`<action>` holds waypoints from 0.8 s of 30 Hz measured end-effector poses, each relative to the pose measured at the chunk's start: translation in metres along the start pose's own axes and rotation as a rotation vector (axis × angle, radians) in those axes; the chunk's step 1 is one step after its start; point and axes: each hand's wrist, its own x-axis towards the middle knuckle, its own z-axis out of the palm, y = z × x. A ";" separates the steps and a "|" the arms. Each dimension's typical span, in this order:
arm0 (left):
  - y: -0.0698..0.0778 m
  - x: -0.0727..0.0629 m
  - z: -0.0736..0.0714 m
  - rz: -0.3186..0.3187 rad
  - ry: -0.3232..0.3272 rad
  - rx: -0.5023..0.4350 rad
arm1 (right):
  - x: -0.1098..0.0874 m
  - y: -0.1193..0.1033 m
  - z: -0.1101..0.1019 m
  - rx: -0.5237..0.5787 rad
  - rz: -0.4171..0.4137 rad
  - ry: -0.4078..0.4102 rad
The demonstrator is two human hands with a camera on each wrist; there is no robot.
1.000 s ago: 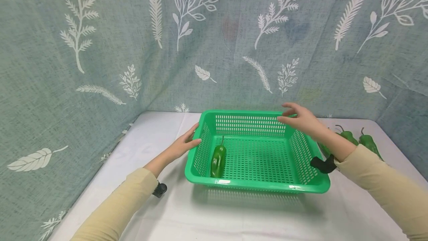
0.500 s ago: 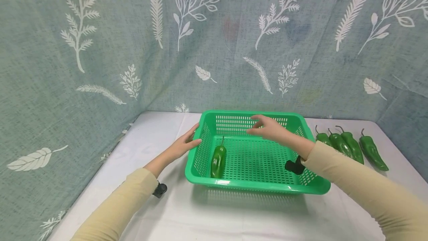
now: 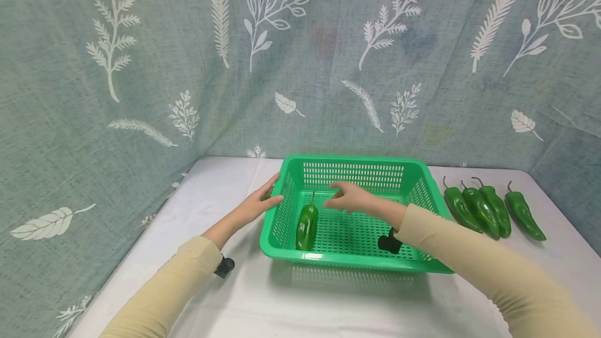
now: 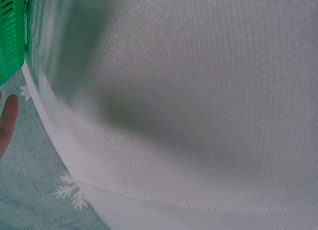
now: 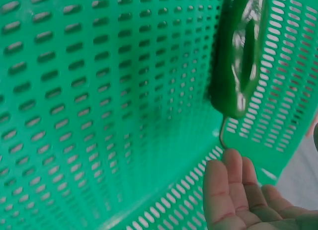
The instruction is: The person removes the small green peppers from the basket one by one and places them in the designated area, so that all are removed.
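A glossy long green pepper [image 3: 307, 228] with a thin stem lies along the left side of a green plastic basket [image 3: 347, 260]. My right hand [image 3: 351, 198] reaches into the basket, just right of that pepper's stem end, holding nothing. In the right wrist view, the fingers of the right hand [image 5: 243, 192] are extended together below the stem of the pepper [image 5: 238, 66]. My left hand [image 3: 253, 205] rests at the basket's left rim with its fingers spread along it. Only a finger of the left hand [image 4: 8, 121] shows in the left wrist view, near the basket wall [image 4: 11, 36].
Several more green peppers [image 3: 479, 212] lie on the white-covered table [image 3: 328, 306] right of the basket. A leaf-patterned curtain [image 3: 319, 93] stands behind and at the sides. Black wrist cameras [image 3: 388, 242] sit under both wrists.
My right hand has moved left and down from above the basket's right back corner to inside it, beside the pepper. The peppers on the right have come into full sight. The left hand stays put.
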 end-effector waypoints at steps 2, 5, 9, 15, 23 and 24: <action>0.000 0.000 0.000 -0.002 0.005 0.002 | 0.003 0.000 0.006 0.007 0.010 -0.022; 0.000 -0.001 0.000 -0.004 0.011 0.008 | 0.007 0.000 0.016 0.039 0.033 -0.044; -0.001 -0.001 0.000 -0.009 0.009 0.010 | 0.010 0.000 0.027 0.055 0.059 -0.065; -0.002 0.001 0.000 -0.008 0.008 0.009 | 0.015 0.001 0.034 0.041 0.075 -0.080; 0.000 0.000 0.000 -0.007 0.010 0.015 | 0.022 0.001 0.043 0.005 0.084 -0.095; 0.000 0.000 0.000 -0.008 0.012 0.016 | 0.023 0.001 0.044 0.005 0.085 -0.096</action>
